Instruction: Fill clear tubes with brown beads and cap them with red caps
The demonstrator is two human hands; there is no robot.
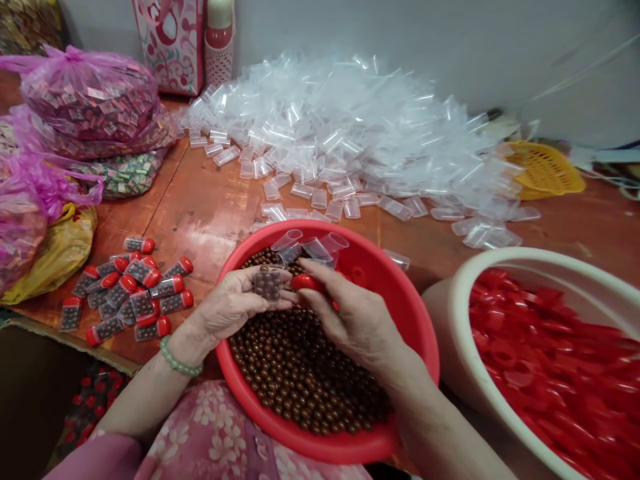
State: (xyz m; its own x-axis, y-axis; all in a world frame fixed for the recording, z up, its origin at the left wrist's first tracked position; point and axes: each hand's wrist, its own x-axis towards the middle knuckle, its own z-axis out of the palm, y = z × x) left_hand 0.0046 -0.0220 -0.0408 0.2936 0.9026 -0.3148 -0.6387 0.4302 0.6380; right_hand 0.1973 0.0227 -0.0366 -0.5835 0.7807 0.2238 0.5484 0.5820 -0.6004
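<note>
Over a red basin of brown beads, my left hand holds a small clear container with dark beads inside, lying sideways between thumb and fingers. My right hand pinches a red cap close to the container's right end; whether the two touch is unclear. Several clear empty tubes lie on the beads at the basin's far side. Left of the basin, filled containers with red caps are piled on the table.
A large heap of clear tubes spreads along the wall. A white tub of red caps stands at the right. Bags sit at the back left, near a bottle. A yellow basket lies at the back right.
</note>
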